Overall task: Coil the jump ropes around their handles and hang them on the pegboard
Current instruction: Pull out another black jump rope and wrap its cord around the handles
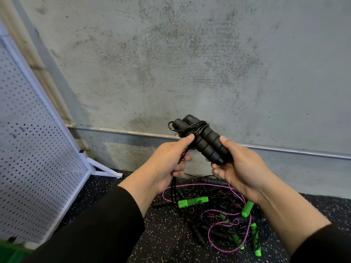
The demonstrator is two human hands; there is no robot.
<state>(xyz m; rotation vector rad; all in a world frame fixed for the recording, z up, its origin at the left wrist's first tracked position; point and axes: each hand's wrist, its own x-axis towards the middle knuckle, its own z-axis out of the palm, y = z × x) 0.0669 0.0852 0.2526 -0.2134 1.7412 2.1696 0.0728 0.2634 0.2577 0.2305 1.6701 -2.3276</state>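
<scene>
My right hand (241, 168) grips the lower end of two black foam handles (205, 141) held side by side and tilted up to the left. A few turns of black rope (197, 129) wrap around their upper part. My left hand (171, 160) pinches that rope just left of the handles, and the loose length hangs down from my fist toward the floor. A white pegboard (34, 149) leans at the left with two small hooks (18, 132) on it.
A tangled pile of jump ropes (218, 211) lies on the speckled black floor below my hands: purple cord, thin black cords, green handles (191, 202) and black handles. A concrete wall with a metal pipe (123, 131) stands behind. The pegboard's white foot (106, 169) juts onto the floor.
</scene>
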